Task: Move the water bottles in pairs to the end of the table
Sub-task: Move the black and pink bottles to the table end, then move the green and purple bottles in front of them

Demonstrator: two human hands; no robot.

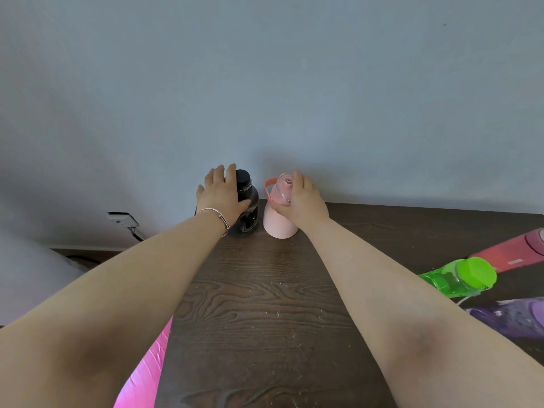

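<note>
At the far end of the dark wooden table, by the wall, two bottles stand upright side by side. My left hand is on the left side of the black bottle, thumb across its front and fingers reaching up past its shoulder. A thin bracelet circles that wrist. My right hand wraps the neck of the pale pink bottle, which has a coral carry loop, thumb across the front. Both bottle bases touch the table.
At the right edge of the table, a green bottle, a red-pink bottle and a purple bottle appear tilted by the wide lens. A bright pink object shows below the table's left edge. A grey wall lies right behind the bottles.
</note>
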